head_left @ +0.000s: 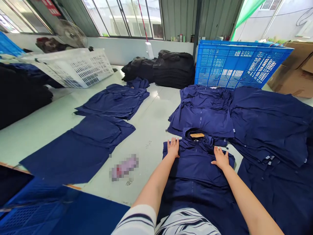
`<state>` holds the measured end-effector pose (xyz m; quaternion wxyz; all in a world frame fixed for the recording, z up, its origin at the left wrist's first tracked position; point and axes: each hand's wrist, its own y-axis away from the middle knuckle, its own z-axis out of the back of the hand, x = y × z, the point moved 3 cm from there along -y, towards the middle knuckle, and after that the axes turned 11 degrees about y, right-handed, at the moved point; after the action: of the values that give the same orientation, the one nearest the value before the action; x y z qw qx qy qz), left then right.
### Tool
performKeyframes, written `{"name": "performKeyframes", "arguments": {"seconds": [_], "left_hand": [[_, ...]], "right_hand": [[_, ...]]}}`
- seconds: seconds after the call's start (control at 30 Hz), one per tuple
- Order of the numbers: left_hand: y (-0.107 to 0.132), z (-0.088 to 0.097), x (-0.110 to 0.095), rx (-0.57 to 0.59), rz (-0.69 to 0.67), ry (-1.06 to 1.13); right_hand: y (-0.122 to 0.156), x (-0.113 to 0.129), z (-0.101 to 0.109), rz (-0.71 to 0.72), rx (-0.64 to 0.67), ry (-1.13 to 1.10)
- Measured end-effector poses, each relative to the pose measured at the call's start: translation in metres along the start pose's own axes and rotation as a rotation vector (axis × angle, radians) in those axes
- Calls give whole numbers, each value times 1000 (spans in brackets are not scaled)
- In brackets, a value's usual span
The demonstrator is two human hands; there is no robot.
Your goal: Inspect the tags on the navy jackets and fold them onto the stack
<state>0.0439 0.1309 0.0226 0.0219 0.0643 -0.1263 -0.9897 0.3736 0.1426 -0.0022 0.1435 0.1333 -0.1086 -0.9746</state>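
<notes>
A navy blue zip jacket (195, 166) lies front up on the table before me, its collar pointing away and an orange-tan tag (197, 135) showing inside the neck. My left hand (173, 147) rests flat on the jacket's left shoulder, fingers spread. On the opposite shoulder lies my right hand (220, 158), also flat with fingers apart. Just beyond the collar is another navy jacket (202, 114) with its zip showing. To the right, a layered pile of navy garments (269, 124) carries small white labels along its lower edge.
Two navy garments (114, 101) lie across the table's left part. A blurred purplish item (124, 167) sits on the pale tabletop (151, 120). Behind stand black folded clothes (174, 69), a blue crate (220, 65), a white crate (90, 67) and a cardboard box (290, 73).
</notes>
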Motion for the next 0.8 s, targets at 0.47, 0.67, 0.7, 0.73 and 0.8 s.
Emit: {"name": "performKeyframes", "arguments": {"seconds": [0.47, 0.67, 0.7, 0.73, 0.8], "left_hand": [[41, -1, -17, -16, 102, 131], [61, 1, -13, 16, -11, 131], [63, 1, -11, 25, -23, 131], [66, 1, -9, 35, -32, 132], [70, 2, -6, 60, -44, 132]], "right_hand": [[0, 3, 10, 67, -34, -3], [18, -5, 10, 116, 25, -62], [20, -8, 9, 95, 37, -81], [22, -10, 7, 72, 51, -94], [26, -13, 4, 51, 99, -96]]}}
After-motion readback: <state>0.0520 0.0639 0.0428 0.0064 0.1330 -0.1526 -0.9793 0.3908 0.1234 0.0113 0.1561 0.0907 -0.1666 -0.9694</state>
